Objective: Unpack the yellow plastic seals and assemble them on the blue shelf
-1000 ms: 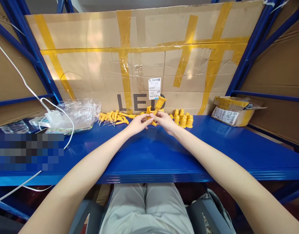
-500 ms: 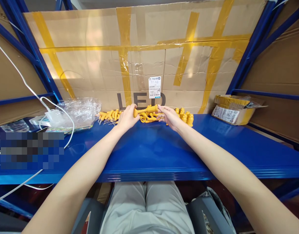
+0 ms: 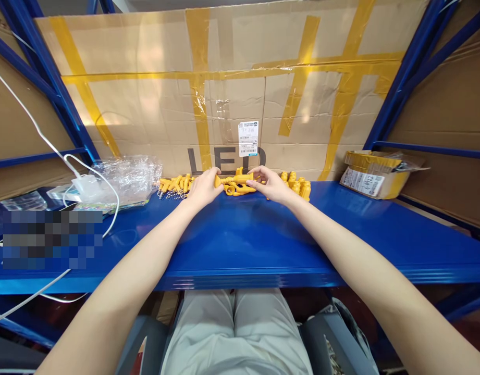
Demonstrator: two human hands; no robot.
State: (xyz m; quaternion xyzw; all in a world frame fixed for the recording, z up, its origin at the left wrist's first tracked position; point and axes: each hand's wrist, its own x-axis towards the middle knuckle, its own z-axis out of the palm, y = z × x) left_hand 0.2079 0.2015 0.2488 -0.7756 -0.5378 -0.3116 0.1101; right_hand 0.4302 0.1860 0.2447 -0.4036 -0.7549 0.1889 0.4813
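Observation:
A long yellow plastic piece [image 3: 243,178], thin and ridged at its left and thicker at its right, lies level between my hands. My left hand [image 3: 204,188] is closed around its left end. At the thick right end, the thumb and fingers of my right hand [image 3: 272,186] pinch it. Loose yellow parts [image 3: 240,190] lie just beneath, one with a round open end. Left of my left hand are several yellow pieces with small metal chains or clasps [image 3: 175,186]. Several upright yellow parts [image 3: 300,188] stand right of my right hand.
A tall taped cardboard sheet [image 3: 154,114] closes off the back of the blue shelf [image 3: 240,239]. Clear plastic bags [image 3: 126,177] and a white cable [image 3: 117,203] lie at the left. An open small carton [image 3: 367,174] stands at the right.
The yellow piece's right end has dipped slightly. My right hand's fingers have shifted and now curl over that end. My left hand keeps its grip.

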